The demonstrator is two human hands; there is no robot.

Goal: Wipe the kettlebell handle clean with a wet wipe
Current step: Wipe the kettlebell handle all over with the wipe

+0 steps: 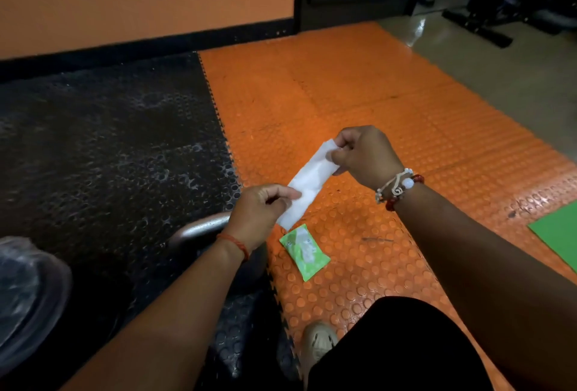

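Just below the left hand (260,209), the kettlebell handle (199,228) was seen lying closest, while the wet wipe (307,184) was held stretched between both hands, right hand (363,156) farther off.

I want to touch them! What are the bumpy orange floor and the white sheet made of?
Bumpy orange floor mat: probably rubber or foam, slightly shiny, with raised dots and jigsaw edges. Thin white wipe sheet: soft limp cloth-like paper, creased.
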